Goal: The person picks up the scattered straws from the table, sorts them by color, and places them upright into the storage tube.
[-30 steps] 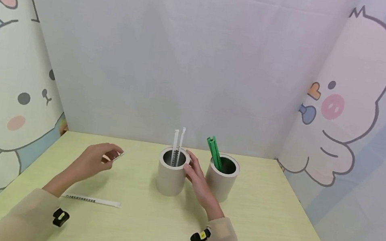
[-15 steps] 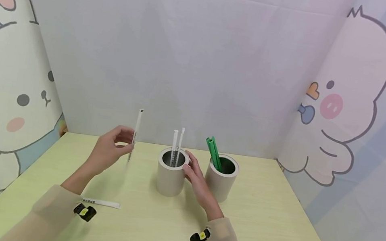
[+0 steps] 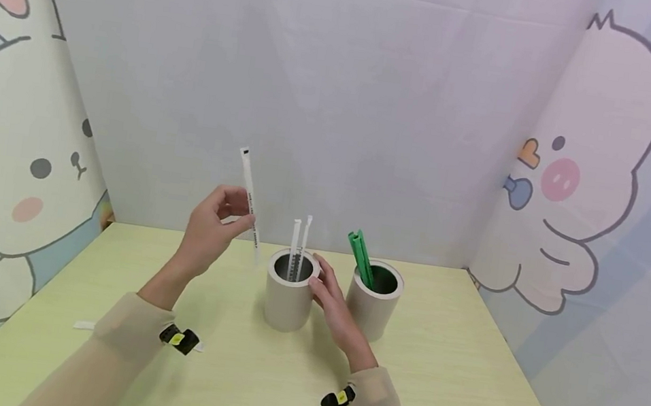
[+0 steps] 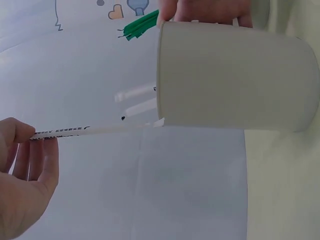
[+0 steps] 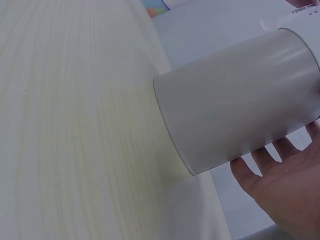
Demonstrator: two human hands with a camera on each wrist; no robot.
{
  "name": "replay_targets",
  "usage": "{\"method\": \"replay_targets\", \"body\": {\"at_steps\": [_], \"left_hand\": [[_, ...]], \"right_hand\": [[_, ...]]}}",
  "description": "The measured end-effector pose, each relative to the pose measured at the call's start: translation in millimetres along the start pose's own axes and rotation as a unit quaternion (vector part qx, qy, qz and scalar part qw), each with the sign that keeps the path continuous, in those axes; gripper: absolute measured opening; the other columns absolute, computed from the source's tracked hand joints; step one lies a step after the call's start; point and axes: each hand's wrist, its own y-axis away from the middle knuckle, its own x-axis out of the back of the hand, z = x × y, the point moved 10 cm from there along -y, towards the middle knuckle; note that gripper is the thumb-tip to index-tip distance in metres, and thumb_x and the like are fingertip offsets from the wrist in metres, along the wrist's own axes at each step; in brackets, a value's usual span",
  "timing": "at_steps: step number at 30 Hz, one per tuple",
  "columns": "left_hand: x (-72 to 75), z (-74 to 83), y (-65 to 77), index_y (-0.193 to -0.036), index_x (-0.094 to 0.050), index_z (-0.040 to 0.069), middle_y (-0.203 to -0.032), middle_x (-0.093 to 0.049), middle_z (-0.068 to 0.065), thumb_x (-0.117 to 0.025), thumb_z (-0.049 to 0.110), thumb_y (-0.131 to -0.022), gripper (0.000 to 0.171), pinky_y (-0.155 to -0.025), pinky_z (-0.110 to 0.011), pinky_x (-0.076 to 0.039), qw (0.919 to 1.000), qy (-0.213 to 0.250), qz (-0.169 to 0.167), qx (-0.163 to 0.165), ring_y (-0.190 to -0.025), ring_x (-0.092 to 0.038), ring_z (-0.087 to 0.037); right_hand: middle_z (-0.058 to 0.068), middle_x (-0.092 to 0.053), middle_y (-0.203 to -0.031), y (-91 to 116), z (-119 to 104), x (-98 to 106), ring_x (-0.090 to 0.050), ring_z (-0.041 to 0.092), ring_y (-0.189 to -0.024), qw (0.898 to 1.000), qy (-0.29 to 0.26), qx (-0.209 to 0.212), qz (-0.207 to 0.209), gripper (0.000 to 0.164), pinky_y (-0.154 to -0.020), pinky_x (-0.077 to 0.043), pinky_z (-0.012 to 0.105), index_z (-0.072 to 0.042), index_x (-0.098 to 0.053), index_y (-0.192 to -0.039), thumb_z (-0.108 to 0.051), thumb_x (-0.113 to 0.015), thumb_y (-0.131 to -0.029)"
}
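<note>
In the head view my left hand (image 3: 212, 233) pinches a white paper-wrapped straw (image 3: 248, 172) with dark print, thumb against fingers. The straw is raised off the table, tilted, its lower end left of a pale grey cylindrical cup (image 3: 287, 308). Inside that cup stand two similar white straws (image 3: 295, 237). My right hand (image 3: 341, 315) holds the cup's right side, thumb and fingers spread round its wall near the rim. The left wrist view shows the held straw's tip (image 4: 159, 123) overlapping the cup's rim. In the right wrist view several fingers (image 5: 245, 175) touch the cup wall.
A second grey cup (image 3: 373, 312) with green sticks (image 3: 360, 255) stands just right of my right hand. Another white straw (image 3: 84, 325) lies on the pale wooden table (image 3: 448, 397), partly hidden under my left sleeve. Cartoon-printed cloth (image 3: 339, 95) surrounds the back and sides.
My left hand has moved right and up with the straw, turning it from low and slanted to nearly upright beside the cup. The right hand and both cups have kept their places.
</note>
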Motion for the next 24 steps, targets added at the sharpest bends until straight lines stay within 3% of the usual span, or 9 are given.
{"method": "replay_targets", "body": {"at_steps": [5,12,18,24], "left_hand": [[-12.3,12.2,-7.2,-0.132,-0.057,0.000,-0.117,-0.062,-0.010,-0.073,-0.001,-0.096,0.039,-0.088,-0.020,-0.060,0.9992,0.038,0.010,-0.012,-0.105,-0.066,-0.020],[-30.2,6.5,-11.8,-0.131,-0.057,0.001,-0.117,-0.062,-0.012,-0.073,-0.001,-0.095,0.039,-0.089,-0.024,-0.061,0.9983,0.057,0.007,-0.006,-0.106,-0.066,-0.023],[-40.8,-14.2,-10.5,-0.131,-0.057,0.002,-0.120,-0.064,-0.014,-0.073,0.000,-0.095,0.039,-0.090,-0.023,-0.059,0.9982,0.052,0.009,0.028,-0.109,-0.066,-0.024],[-53.9,-39.0,-2.2,-0.132,-0.056,0.003,-0.122,-0.063,-0.017,-0.071,0.001,-0.096,0.039,-0.090,-0.030,-0.062,0.9965,0.041,-0.014,0.072,-0.113,-0.067,-0.030]], "right_hand": [[0.003,-0.027,-0.173,0,-1,1,-0.024,0.031,-0.160,1.000,0.003,0.001,0.001,0.058,-0.128,-0.025,0.060,-0.032,-0.023,-0.169,-0.041,-0.042,-0.115],[0.001,-0.027,-0.173,0,0,1,-0.023,0.029,-0.161,1.000,0.002,-0.002,0.001,0.056,-0.129,-0.026,0.058,-0.034,-0.026,-0.168,-0.041,-0.043,-0.115],[0.001,-0.028,-0.173,0,1,1,-0.023,0.028,-0.161,1.000,0.003,-0.005,0.003,0.056,-0.129,-0.026,0.059,-0.034,-0.026,-0.167,-0.041,-0.044,-0.115],[0.000,-0.027,-0.173,0,1,1,-0.022,0.030,-0.161,1.000,0.003,-0.006,0.003,0.054,-0.128,-0.025,0.060,-0.036,-0.025,-0.167,-0.036,-0.041,-0.116]]}}
